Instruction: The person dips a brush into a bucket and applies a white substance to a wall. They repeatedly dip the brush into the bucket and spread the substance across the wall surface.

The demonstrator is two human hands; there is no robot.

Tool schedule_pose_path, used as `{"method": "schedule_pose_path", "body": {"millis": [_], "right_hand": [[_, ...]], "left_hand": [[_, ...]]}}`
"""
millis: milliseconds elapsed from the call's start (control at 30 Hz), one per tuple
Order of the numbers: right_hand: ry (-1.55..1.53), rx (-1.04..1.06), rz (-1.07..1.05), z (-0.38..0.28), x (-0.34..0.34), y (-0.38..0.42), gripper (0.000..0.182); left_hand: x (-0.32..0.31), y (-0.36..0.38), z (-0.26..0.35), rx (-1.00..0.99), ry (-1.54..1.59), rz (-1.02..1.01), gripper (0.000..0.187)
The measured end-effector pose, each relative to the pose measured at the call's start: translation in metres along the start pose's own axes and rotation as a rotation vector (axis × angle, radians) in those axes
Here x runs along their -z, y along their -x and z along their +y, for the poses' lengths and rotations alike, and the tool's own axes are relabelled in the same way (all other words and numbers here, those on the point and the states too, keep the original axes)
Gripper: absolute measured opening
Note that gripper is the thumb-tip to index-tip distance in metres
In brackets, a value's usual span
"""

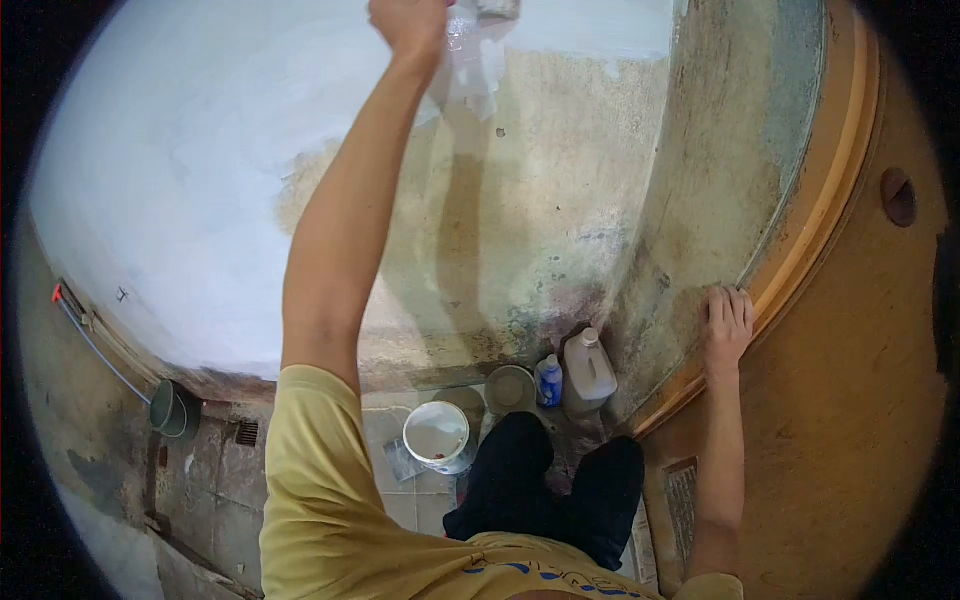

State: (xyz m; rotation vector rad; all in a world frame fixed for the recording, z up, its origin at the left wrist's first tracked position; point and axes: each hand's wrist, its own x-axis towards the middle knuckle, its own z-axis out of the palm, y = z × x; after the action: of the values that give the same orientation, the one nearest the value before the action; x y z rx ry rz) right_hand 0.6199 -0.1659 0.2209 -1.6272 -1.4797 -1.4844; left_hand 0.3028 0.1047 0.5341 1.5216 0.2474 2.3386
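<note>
My left hand (410, 28) is raised at the top edge of the view, its fingers closed round a handle that is mostly cut off. Just right of it the pale, fuzzy head of a paint roller (498, 8) is against the wall. Wet white paint (460, 40) shines below the roller, beside a bare, stained part of the wall (560, 150). My right hand (730, 325) is bent over the edge of the wooden door frame (775, 297), fingers close together and thumb hidden.
By my knees stand a white paint bucket (440, 462), a round tub (510, 388), a blue bottle (549, 380) and a plastic jug (590, 372). A dark bucket (175, 410) is at the far left, near a floor drain (247, 433). A brown door (850, 420) borders the right.
</note>
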Motion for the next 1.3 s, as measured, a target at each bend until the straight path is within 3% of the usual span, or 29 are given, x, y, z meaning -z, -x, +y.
{"method": "schedule_pose_path", "body": {"millis": [67,133,300,433,500,567,667,800,1067,1133,1300], "right_hand": [[0.011,0.005,-0.007,-0.001,0.002,-0.001,0.024],[0.017,-0.004,-0.01,-0.002,0.001,0.0,0.024],[0.002,-0.011,0.048,-0.002,-0.005,0.0,0.029],[0.023,0.007,0.007,-0.001,0.0,0.0,0.026],[0.031,0.018,0.004,0.001,-0.002,0.0,0.025],[0.037,0.023,0.012,0.0,-0.003,0.0,0.023],[0.013,0.02,0.012,-0.002,0.002,-0.004,0.021],[0.017,0.019,0.011,-0.002,0.004,-0.005,0.021],[0.024,0.025,0.016,0.001,-0.004,0.002,0.025],[0.028,0.025,0.014,0.001,-0.004,0.002,0.025],[0.019,0.002,0.003,-0.001,0.0,0.0,0.025]], "left_hand": [[0.033,-0.017,-0.008,-0.038,-0.107,-0.014,0.021],[0.07,-0.034,0.0,0.004,-0.009,0.022,0.012],[0.139,-0.054,0.027,-0.125,0.061,0.114,0.014],[0.121,-0.054,0.027,-0.038,0.183,0.243,0.015],[0.09,-0.041,0.02,-0.055,0.234,0.098,0.015],[0.052,-0.018,0.011,-0.046,0.027,0.063,0.022],[0.001,0.007,0.002,0.041,0.095,-0.011,0.019],[-0.021,0.018,-0.01,0.095,0.121,-0.076,0.018],[0.044,0.004,-0.011,0.051,0.092,0.085,0.018],[0.07,-0.007,-0.005,0.038,0.25,0.082,0.014],[0.109,0.001,0.01,0.008,0.273,0.17,0.014]]}}
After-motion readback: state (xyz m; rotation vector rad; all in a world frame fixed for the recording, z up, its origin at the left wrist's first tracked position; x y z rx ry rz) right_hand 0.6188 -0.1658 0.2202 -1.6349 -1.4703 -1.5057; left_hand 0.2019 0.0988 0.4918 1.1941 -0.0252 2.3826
